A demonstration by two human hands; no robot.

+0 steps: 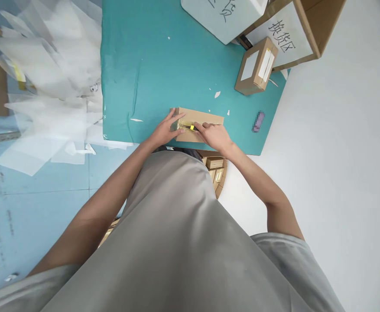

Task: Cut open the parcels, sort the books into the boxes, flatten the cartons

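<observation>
A teal-topped table carries a taped cardboard box close to its near edge. Toward the far right stand a white bin and a large open carton, a smaller labelled box just beside the carton. White scraps lie scattered; a purple item near the right edge is too pixelated to identify.

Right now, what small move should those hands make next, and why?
Probably draw the cutter-like tool along the tape, away from the left hand: the right hand holds it over the taped top of the small box, while the left hand spans the box's left end.
</observation>
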